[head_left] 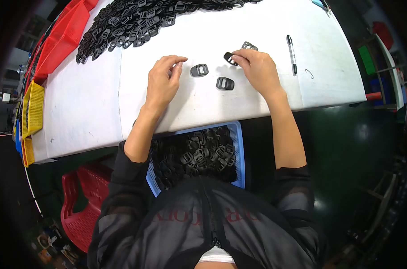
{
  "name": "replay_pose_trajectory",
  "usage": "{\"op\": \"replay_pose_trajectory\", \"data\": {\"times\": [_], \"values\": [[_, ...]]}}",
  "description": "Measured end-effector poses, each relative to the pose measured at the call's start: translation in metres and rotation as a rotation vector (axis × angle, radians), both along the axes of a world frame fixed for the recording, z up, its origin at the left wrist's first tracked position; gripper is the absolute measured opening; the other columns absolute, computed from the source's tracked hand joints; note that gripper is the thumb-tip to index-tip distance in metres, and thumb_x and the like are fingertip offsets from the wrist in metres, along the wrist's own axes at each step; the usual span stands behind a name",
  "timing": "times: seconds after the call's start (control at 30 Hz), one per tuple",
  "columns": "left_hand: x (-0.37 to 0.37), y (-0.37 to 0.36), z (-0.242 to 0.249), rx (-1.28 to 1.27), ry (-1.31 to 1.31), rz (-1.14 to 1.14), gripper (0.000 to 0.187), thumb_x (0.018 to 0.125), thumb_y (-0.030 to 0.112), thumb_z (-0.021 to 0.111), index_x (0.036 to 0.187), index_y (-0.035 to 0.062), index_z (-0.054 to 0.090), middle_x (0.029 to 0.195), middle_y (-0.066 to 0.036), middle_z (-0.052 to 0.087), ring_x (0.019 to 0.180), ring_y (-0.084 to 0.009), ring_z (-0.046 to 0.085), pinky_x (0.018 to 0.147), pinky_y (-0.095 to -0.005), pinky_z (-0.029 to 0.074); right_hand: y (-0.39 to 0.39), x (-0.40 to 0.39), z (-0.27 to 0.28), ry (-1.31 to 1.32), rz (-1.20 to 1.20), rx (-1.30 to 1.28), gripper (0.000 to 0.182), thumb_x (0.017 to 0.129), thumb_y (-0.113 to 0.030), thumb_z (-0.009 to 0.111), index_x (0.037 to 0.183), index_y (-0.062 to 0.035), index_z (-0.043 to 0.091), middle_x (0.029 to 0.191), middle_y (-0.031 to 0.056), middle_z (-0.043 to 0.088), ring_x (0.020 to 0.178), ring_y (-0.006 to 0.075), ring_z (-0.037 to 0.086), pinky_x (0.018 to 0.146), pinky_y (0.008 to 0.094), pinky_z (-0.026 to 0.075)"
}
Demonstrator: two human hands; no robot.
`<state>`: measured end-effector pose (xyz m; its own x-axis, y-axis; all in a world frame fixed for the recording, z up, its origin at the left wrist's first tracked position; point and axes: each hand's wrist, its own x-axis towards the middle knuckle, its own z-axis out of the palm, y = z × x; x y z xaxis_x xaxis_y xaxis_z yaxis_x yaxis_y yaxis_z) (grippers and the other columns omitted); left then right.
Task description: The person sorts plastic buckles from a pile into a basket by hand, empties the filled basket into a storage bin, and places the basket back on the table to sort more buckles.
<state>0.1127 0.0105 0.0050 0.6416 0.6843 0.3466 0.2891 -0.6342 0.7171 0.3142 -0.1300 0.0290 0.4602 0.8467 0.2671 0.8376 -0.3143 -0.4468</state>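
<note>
Head view, right hand [260,71] pinching black buckle [228,57], left hand [161,81] free, two loose buckles [195,71] between.

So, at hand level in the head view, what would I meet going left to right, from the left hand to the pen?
Left hand → loose black buckle nearest it → lower loose black buckle → right hand → black-and-white pen.

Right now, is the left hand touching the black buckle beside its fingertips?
Apart. The head view shows a strip of white tabletop between the left hand and the black buckle.
</note>
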Motion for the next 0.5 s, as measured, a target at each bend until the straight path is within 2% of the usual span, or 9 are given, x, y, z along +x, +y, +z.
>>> {"op": "replay_pose_trajectory", "data": {"times": [0.07, 0.13, 0.17, 0.2, 0.3, 0.37, 0.43, 0.5], "values": [[-0.003, 0.0, -0.011, -0.042, -0.072, 0.016, 0.017, 0.092, 0.009, 0.056, 0.102, 0.0059, 0.07, 0.101, -0.005, 0.066, 0.072, -0.0101, 0.055, 0.062, -0.0226, 0.044, 0.002, 0.005, 0.003, 0.062, -0.033, -0.061, 0.023, 0.088, -0.026, 0.063, 0.102, -0.0097, 0.071, 0.101, 0.0072, 0.066, 0.097, 0.0251, 0.06, 0.085, 0.0396, 0.049], [-0.004, -0.002, -0.013, -0.083, -0.158, 0.054, 0.016, 0.091, 0.007, 0.055, 0.1, 0.0036, 0.069, 0.096, -0.007, 0.066, 0.074, -0.0135, 0.059, 0.064, -0.0246, 0.047, 0.007, 0.029, -0.027, -0.13, -0.091, 0.123, 0.029, 0.09, -0.03, 0.061, 0.112, -0.0107, 0.066, 0.108, 0.009, 0.065, 0.102, 0.0269, 0.059, 0.089, 0.0405, 0.047], [-0.005, -0.003, -0.01, -0.112, -0.183, 0.079, 0.017, 0.092, 0.007, 0.055, 0.1, 0.004, 0.069, 0.096, -0.006, 0.067, 0.074, -0.0123, 0.059, 0.064, -0.0236, 0.047, 0.011, 0.037, -0.037, -0.227, -0.115, 0.214, 0.033, 0.091, -0.031, 0.059, 0.117, -0.0112, 0.064, 0.112, 0.0099, 0.064, 0.105, 0.0277, 0.059, 0.092, 0.041, 0.046], [-0.005, -0.005, -0.004, -0.14, -0.21, 0.107, 0.017, 0.092, 0.007, 0.055, 0.1, 0.0043, 0.069, 0.096, -0.006, 0.067, 0.074, -0.011, 0.059, 0.063, -0.0227, 0.046, 0.015, 0.036, -0.031, 0.12, -0.106, 0.006, 0.042, 0.095, -0.037, 0.053, 0.129, -0.0132, 0.056, 0.129, 0.0101, 0.056, 0.122, 0.0294, 0.05, 0.103, 0.0442, 0.038], [-0.006, -0.001, -0.005, -0.162, -0.33, 0.135, 0.017, 0.093, 0.008, 0.055, 0.101, 0.0055, 0.07, 0.096, -0.004, 0.068, 0.075, -0.009, 0.058, 0.063, -0.0213, 0.045, 0.03, -0.018, -0.053, -0.244, 0.085, 0.029, 0.044, 0.096, -0.042, 0.048, 0.131, -0.0158, 0.054, 0.137, 0.0062, 0.051, 0.133, 0.0266, 0.039, 0.111, 0.0483, 0.028], [-0.014, 0.001, -0.008, -0.13, -0.386, 0.136, 0.017, 0.093, 0.008, 0.055, 0.102, 0.0063, 0.07, 0.097, -0.003, 0.068, 0.075, -0.0084, 0.058, 0.063, -0.0208, 0.044, 0.029, -0.056, -0.044, -0.125, 0.316, 0.006, 0.044, 0.097, -0.044, 0.045, 0.131, -0.0185, 0.054, 0.141, 0.0036, 0.046, 0.137, 0.0244, 0.034, 0.114, 0.0515, 0.021], [-0.034, -0.001, 0.007, -0.064, -0.398, 0.133, 0.017, 0.093, 0.008, 0.055, 0.103, 0.0071, 0.069, 0.098, -0.002, 0.068, 0.076, -0.0079, 0.058, 0.063, -0.0204, 0.044, 0.017, -0.083, -0.036, -0.033, 0.499, 0.007, 0.038, 0.096, -0.039, 0.049, 0.127, -0.019, 0.057, 0.135, 0.0027, 0.053, 0.133, 0.0225, 0.039, 0.113, 0.0497, 0.024], [-0.074, -0.003, 0.018, 0.035, -0.436, 0.108, 0.022, 0.094, 0.008, 0.052, 0.11, 0.0074, 0.067, 0.102, -0.002, 0.068, 0.082, -0.0059, 0.056, 0.068, -0.0202, 0.044, -0.012, -0.103, -0.023, 0.08, 0.653, -0.036, 0.036, 0.095, -0.037, 0.051, 0.125, -0.0181, 0.059, 0.131, 0.0029, 0.056, 0.13, 0.0226, 0.043, 0.112, 0.0488, 0.025]]}}
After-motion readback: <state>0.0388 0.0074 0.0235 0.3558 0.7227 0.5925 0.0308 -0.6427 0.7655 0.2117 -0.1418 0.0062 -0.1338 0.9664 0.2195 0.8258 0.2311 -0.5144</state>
